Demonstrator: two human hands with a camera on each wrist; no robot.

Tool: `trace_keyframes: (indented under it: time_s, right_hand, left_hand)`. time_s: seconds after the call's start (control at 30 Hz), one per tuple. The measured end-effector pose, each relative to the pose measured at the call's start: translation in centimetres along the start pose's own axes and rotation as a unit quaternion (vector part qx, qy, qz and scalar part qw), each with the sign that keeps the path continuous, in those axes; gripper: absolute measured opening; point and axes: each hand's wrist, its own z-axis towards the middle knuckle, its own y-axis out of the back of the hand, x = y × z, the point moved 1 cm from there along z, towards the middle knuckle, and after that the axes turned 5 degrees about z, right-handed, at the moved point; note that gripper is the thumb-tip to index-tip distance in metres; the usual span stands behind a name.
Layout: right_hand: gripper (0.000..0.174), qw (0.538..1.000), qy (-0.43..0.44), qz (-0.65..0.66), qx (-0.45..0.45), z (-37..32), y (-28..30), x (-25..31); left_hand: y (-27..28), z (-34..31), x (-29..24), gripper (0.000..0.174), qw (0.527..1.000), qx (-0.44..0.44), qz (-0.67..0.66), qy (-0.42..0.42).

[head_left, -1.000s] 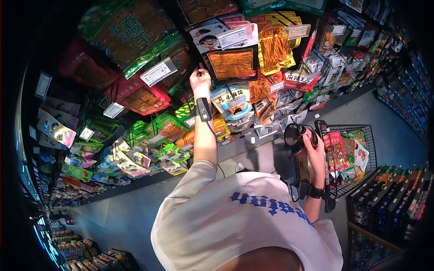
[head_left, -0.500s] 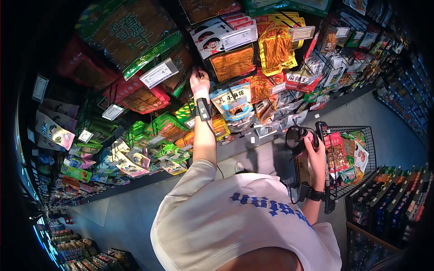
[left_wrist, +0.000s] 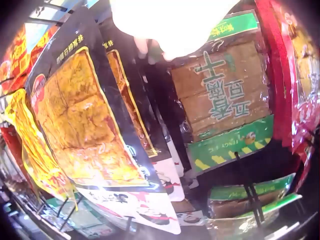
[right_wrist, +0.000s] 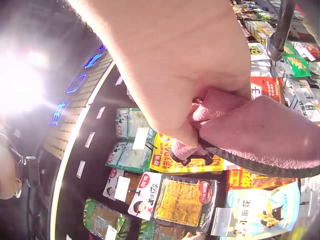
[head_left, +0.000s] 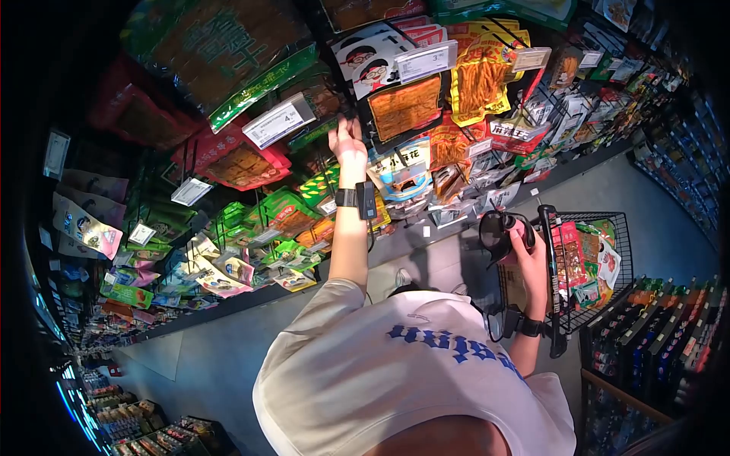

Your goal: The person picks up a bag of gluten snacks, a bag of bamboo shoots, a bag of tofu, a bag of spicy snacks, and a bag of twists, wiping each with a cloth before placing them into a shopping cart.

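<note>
My left hand [head_left: 348, 144] is raised to the hanging snack packs, its fingers loosely extended with nothing seen in them. Just right of it hangs a black-edged pack of orange tofu sheets [head_left: 405, 107]. A brown dried-tofu pack with green bands [left_wrist: 225, 97] hangs close by the fingertips in the left wrist view, where the left hand [left_wrist: 170, 25] is washed out by light. My right hand [head_left: 530, 254] grips a dark, glossy thing with pink lining [head_left: 498, 234] beside the cart handle. In the right wrist view, its pink fuzzy cloth [right_wrist: 260, 130] has black trim.
A black wire shopping cart [head_left: 627, 262] holding several snack packs stands at the right. Price tags [head_left: 279, 120] stick out from the hooks around the left hand. A yellow snack pack [head_left: 480, 76] hangs farther right, and a bottle rack [head_left: 646, 334] stands behind the cart.
My left hand has shifted slightly right and turned at the wrist, its fingers now showing more. The nearby packs appear a little farther right. The right hand keeps its hold.
</note>
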Motion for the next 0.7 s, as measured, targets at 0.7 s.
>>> trace_keyframes:
  time_s: [0.7]
  right_hand:
    - [0.026,0.996,-0.069,0.053,-0.014,-2.8,-5.1,-0.6]
  left_hand:
    - [-0.9,2.1,-1.3,0.006,0.970,-0.013,-0.137,0.199]
